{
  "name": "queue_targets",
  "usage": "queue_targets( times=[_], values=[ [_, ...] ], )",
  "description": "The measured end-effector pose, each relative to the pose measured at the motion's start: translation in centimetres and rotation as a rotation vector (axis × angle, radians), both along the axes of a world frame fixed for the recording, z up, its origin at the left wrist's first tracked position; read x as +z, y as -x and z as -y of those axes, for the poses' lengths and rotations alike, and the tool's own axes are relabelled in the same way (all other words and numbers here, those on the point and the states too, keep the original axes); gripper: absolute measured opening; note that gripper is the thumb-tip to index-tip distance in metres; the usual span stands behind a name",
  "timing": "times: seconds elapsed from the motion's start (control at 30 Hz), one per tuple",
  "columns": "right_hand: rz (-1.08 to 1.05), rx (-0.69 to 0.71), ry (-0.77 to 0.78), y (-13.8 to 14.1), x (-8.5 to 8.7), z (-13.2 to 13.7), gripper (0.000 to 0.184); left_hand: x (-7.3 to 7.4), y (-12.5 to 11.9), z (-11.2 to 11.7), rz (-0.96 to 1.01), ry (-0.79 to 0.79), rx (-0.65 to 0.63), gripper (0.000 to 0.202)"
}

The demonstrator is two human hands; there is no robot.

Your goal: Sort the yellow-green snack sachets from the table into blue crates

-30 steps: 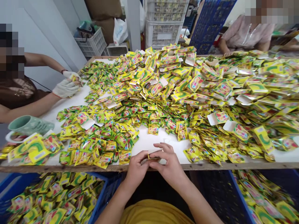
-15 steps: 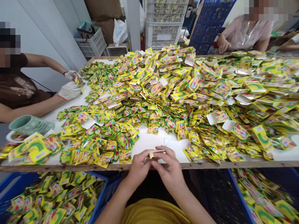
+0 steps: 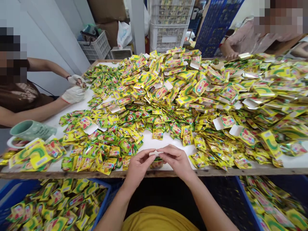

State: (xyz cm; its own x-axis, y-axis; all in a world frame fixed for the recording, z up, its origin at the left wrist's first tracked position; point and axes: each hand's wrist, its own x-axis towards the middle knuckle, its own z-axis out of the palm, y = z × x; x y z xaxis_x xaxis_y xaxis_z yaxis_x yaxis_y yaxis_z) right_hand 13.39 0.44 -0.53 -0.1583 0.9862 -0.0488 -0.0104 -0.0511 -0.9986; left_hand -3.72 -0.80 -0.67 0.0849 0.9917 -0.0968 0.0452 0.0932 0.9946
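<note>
At the table's front edge, my left hand (image 3: 140,163) and my right hand (image 3: 175,162) pinch the white flap of a small printed carton (image 3: 156,164) from both sides. Its green and yellow body shows below the flap, between my thumbs. Small yellow and green sachets (image 3: 96,149) lie heaped to the left of my hands. More yellow sachets (image 3: 214,149) spread to the right. Behind them rises a big pile of yellow cartons (image 3: 168,77), several with white flaps standing open.
A green mug (image 3: 32,130) stands at the left by some cartons. Below the table edge are a blue crate (image 3: 107,192) of cartons at left and another blue crate (image 3: 249,205) at right. One co-worker's gloved hands (image 3: 74,93) work at left; another co-worker's hand (image 3: 232,55) reaches the pile at far right.
My hands have risen slightly and spread apart, with fingertips now at the carton's flap and its body visible below. The right co-worker has leaned forward, hand lowered to the pile.
</note>
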Motion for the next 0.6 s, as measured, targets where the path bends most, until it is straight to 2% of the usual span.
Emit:
queue_targets(
  times=[0.07,0.17,0.37,0.5,0.6],
  values=[
    [0.003,0.042,-0.018,-0.2,0.2,-0.3,0.023,-0.1,0.0,-0.5,-0.085,-0.102,0.065,0.021],
    [0.006,0.036,0.022,-0.4,0.4,-0.7,0.022,-0.6,-0.1,-1.0,-0.118,-0.198,0.075,0.015],
    [-0.018,-0.098,0.129,0.3,-0.4,-0.9,0.026,-0.9,-0.8,-1.5,-0.006,-0.066,0.045,0.031],
    [0.008,-0.091,0.164,0.1,-0.3,-1.1,0.025,-0.3,-0.5,-2.4,-0.117,-0.080,0.000,0.016],
    [0.073,-0.015,0.082,-0.5,0.0,-1.3,0.021,0.1,-0.1,-2.5,-0.137,-0.188,-0.065,0.010]
  ],
)
